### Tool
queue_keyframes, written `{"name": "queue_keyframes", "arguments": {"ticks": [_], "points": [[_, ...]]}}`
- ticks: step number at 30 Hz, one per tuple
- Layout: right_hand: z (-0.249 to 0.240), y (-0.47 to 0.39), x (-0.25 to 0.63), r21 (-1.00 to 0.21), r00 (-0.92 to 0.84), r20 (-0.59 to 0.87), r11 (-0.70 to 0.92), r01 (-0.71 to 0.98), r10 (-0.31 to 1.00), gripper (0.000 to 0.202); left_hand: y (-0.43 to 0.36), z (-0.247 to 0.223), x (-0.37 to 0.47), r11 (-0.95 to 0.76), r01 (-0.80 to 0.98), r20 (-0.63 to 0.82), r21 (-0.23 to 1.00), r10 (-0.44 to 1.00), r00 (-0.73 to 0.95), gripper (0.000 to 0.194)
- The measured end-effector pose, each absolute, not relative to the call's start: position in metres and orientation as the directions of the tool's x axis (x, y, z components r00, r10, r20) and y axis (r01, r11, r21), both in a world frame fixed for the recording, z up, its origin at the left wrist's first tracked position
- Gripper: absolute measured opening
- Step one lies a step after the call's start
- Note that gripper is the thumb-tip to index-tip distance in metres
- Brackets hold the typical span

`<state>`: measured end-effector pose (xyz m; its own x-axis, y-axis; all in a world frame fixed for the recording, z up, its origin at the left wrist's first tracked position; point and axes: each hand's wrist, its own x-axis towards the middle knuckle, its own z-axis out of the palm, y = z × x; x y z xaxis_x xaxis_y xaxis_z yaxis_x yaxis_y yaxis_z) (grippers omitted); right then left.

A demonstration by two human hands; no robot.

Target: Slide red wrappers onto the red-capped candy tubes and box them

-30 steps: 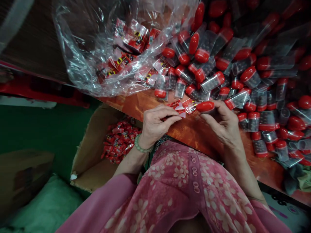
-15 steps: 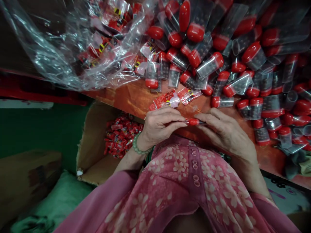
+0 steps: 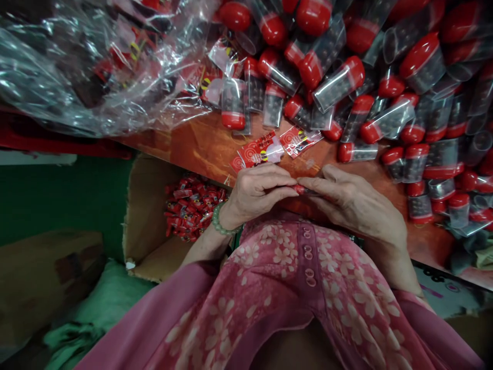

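Below us the floor (image 3: 57, 200) is green, and a reddish-brown tabletop (image 3: 177, 144) runs at a slant before us. Just above its near edge we see the left hand (image 3: 262, 192) and the right hand (image 3: 354, 200) meeting over a small red-ended capsule (image 3: 298, 189), which is mostly hidden. The left fingers pinch its red end; the right fingers pinch its clear, darker end. We cannot tell whether anything else is in the grip. Just beyond lie two red printed packets, a left packet (image 3: 254, 151) and a right packet (image 3: 298, 141), close together. Past them we find a heap of clear capsules (image 3: 339, 85) with red caps, and to its left a crumpled clear bag (image 3: 150, 113) with more packets. Lower left, a cardboard box (image 3: 144, 216) holds many small red pieces (image 3: 194, 205).
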<state>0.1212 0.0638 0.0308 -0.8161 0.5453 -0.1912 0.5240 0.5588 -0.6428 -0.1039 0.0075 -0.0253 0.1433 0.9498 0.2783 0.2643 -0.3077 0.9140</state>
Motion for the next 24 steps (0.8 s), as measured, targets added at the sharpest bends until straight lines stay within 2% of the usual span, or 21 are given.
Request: {"name": "queue_keyframes", "arguments": {"ticks": [4,8,12,14,17,20,22,24], "points": [[0.028,0.066,0.121,-0.706,-0.833,-0.148,0.533,0.467,0.534,0.031,0.008,-0.024,-0.105,-0.283,0.235,0.253,0.930,0.956,0.152,0.008],[0.027,0.068,0.122,-0.771,-0.842,-0.149,0.472,0.428,0.519,0.028,0.009,-0.020,-0.110,-0.250,0.238,0.195,0.938,0.953,0.232,0.010],[0.027,0.075,0.122,-0.848,-0.832,-0.216,0.325,0.419,0.511,0.022,0.011,-0.014,-0.115,-0.107,0.263,0.021,0.959,0.951,0.309,0.019],[0.023,0.079,0.122,-0.901,-0.828,-0.240,0.201,0.384,0.507,0.020,0.012,-0.012,-0.117,0.023,0.234,-0.100,0.972,0.942,0.322,0.031],[0.011,0.078,0.122,-0.948,-0.798,-0.294,-0.054,0.314,0.527,0.021,0.014,-0.010,-0.117,0.240,0.070,-0.249,0.968,0.915,0.318,0.059],[-0.001,0.069,0.122,-0.919,-0.703,-0.382,-0.330,0.217,0.601,0.028,0.012,-0.014,-0.113,0.346,-0.210,-0.289,0.914,0.922,0.258,0.081],[-0.006,0.059,0.121,-0.883,-0.655,-0.413,-0.453,0.119,0.632,0.030,0.006,-0.019,-0.106,0.347,-0.356,-0.290,0.868,0.935,0.206,0.086],[-0.010,0.051,0.119,-0.848,-0.629,-0.436,-0.527,0.049,0.644,0.032,-0.001,-0.025,-0.095,0.346,-0.427,-0.296,0.836,0.938,0.180,0.079]]}}
